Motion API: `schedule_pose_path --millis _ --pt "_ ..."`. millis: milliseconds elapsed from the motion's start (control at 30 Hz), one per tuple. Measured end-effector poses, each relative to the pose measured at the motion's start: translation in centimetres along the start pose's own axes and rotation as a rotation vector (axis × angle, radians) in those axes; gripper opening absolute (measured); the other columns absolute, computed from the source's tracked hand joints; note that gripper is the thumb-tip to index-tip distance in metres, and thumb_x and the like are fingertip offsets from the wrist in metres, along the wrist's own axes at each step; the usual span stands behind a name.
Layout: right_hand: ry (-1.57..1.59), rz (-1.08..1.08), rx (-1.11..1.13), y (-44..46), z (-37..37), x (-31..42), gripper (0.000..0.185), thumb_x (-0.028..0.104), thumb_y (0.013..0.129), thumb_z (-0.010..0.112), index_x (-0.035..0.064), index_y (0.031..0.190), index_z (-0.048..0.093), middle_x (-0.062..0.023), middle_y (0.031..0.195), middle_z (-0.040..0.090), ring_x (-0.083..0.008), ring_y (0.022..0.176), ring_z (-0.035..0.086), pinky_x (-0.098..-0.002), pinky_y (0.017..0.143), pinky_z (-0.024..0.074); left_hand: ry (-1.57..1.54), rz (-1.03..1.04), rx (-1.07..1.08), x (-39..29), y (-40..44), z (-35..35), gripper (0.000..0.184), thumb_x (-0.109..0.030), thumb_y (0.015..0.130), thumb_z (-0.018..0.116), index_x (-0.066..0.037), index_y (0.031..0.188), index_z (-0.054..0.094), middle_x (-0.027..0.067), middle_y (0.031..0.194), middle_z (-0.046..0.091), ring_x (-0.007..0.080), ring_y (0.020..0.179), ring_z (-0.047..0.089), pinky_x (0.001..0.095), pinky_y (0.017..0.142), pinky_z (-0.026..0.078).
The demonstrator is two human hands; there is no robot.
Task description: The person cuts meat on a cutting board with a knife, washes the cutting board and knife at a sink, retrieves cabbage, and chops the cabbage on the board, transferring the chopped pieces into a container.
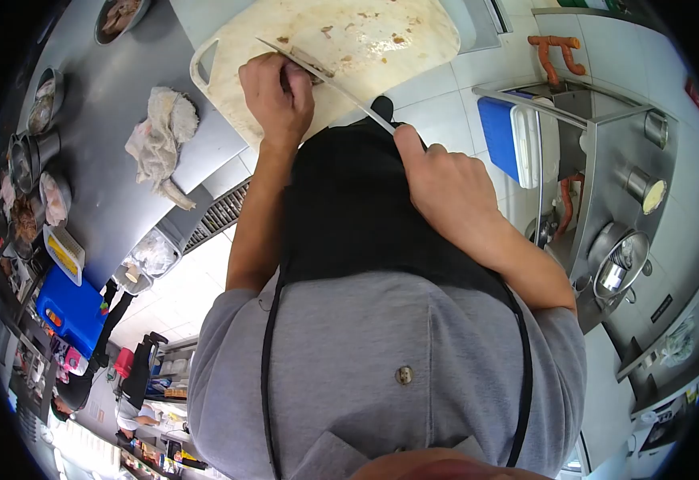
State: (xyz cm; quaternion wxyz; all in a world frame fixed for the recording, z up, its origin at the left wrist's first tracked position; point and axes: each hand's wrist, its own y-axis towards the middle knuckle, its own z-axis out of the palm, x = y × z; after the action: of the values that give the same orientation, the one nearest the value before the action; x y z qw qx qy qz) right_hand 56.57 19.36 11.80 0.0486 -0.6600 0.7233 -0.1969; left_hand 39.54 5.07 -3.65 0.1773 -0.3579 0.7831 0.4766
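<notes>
My right hand point(449, 180) is wrapped round the handle of a long kitchen knife point(341, 90), whose blade slants up and left over the cutting board. Curled fingers of my left hand point(277, 92) press on a brown piece of meat point(311, 66) beside the blade, and they partly hide it. Under both lies a worn white cutting board point(245, 48) with a loop handle at its left end. Brown scraps and wet stains are scattered over its surface.
A crumpled cloth point(164, 132) lies on the steel counter point(113, 104) to the left. Metal bowls point(45, 100) with food line its far side, near a blue container point(73, 310). Right of me stands a steel sink unit with pots point(617, 260). Other people work in the background.
</notes>
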Motion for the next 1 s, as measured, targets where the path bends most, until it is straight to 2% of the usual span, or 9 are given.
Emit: schedule_pose_path --millis 200,267,333,367,467,633,767,833,1000 --pt "0.007 -0.003 0.014 0.4 -0.4 -0.1 0.019 0.008 0.088 0.053 0.0028 0.104 0.047 -0.0132 0.059 0.060 -0.0266 0.049 0.065 -0.0377 0.040 0.0498 -0.006 -0.031 0.031 0.3 0.1 -0.1 0.019 0.004 0.075 0.060 -0.003 0.093 0.057 0.0129 0.090 0.060 0.0302 0.080 0.053 0.0389 0.072 0.043" --pt "0.069 0.013 0.027 0.7 -0.5 -0.3 0.020 0.008 0.087 0.054 0.0031 0.105 0.046 -0.0152 0.058 0.060 -0.0314 0.053 0.066 -0.0421 0.046 0.0513 0.000 -0.044 0.035 0.2 0.2 -0.1 0.016 0.003 0.077 0.060 -0.003 0.092 0.058 0.0127 0.091 0.060 0.0290 0.078 0.054 0.0379 0.070 0.044" --pt "0.183 0.034 0.062 1.3 -1.0 -0.9 0.021 0.008 0.087 0.054 0.0032 0.106 0.045 -0.0171 0.060 0.061 -0.0356 0.057 0.065 -0.0462 0.050 0.0512 -0.158 -0.362 0.058 0.1 0.5 -0.1 0.005 -0.002 0.084 0.061 -0.001 0.089 0.060 0.0106 0.084 0.061 0.0207 0.070 0.053 0.0330 0.065 0.045" --pt "0.295 0.053 0.097 1.7 -1.2 -1.2 0.022 0.008 0.087 0.054 0.0033 0.106 0.045 -0.0190 0.062 0.062 -0.0398 0.061 0.065 -0.0504 0.055 0.0511 -0.149 -0.357 0.052 0.2 1.3 -0.3 0.005 -0.002 0.084 0.061 -0.001 0.089 0.060 0.0106 0.084 0.061 0.0207 0.070 0.053 0.0330 0.065 0.045" --pt "0.342 0.187 0.078 2.7 -1.7 -1.8 0.023 0.008 0.089 0.054 0.0037 0.108 0.044 -0.0221 0.066 0.063 -0.0459 0.067 0.063 -0.0565 0.062 0.0486 -0.187 -0.617 0.032 1.4 4.4 -1.1 0.021 -0.016 0.092 0.064 0.003 0.085 0.062 0.0053 0.067 0.058 0.0114 0.061 0.049 0.0281 0.060 0.044" --pt "0.336 0.154 0.093 3.5 -0.7 -2.7 0.021 0.008 0.090 0.053 0.0040 0.109 0.043 -0.0239 0.068 0.064 -0.0466 0.066 0.063 -0.0572 0.061 0.0479 0.006 -0.565 -0.031 3.9 5.3 -2.4 0.025 -0.021 0.093 0.065 0.002 0.086 0.062 0.0075 0.070 0.060 0.0125 0.064 0.052 0.0290 0.062 0.045" --pt "0.341 0.081 0.063 3.7 0.0 -2.6 0.022 0.009 0.090 0.054 0.0036 0.108 0.043 -0.0228 0.067 0.063 -0.0455 0.065 0.063 -0.0558 0.059 0.0482 -0.118 -0.415 0.005 2.8 4.5 -3.9 0.016 -0.015 0.086 0.071 -0.001 0.091 0.066 0.0106 0.091 0.066 0.0214 0.081 0.060 0.0330 0.075 0.048" --pt "0.341 0.064 0.054 3.9 -0.2 -2.4 0.022 0.009 0.090 0.054 0.0034 0.108 0.043 -0.0223 0.066 0.062 -0.0449 0.065 0.063 -0.0553 0.058 0.0484 0.029 -0.080 0.248 2.1 4.5 -4.7 0.019 -0.009 0.078 0.074 -0.004 0.095 0.067 0.0095 0.102 0.065 0.0275 0.094 0.058 0.0364 0.083 0.047" --pt "0.291 -0.002 0.070 4.5 -1.6 -1.3 0.022 0.007 0.090 0.054 0.0023 0.107 0.042 -0.0223 0.065 0.062 -0.0445 0.064 0.063 -0.0549 0.059 0.0495 0.020 -0.091 0.292 2.2 5.5 -5.0 0.025 -0.005 0.073 0.074 -0.004 0.096 0.066 0.0095 0.099 0.063 0.0309 0.096 0.056 0.0395 0.085 0.048"
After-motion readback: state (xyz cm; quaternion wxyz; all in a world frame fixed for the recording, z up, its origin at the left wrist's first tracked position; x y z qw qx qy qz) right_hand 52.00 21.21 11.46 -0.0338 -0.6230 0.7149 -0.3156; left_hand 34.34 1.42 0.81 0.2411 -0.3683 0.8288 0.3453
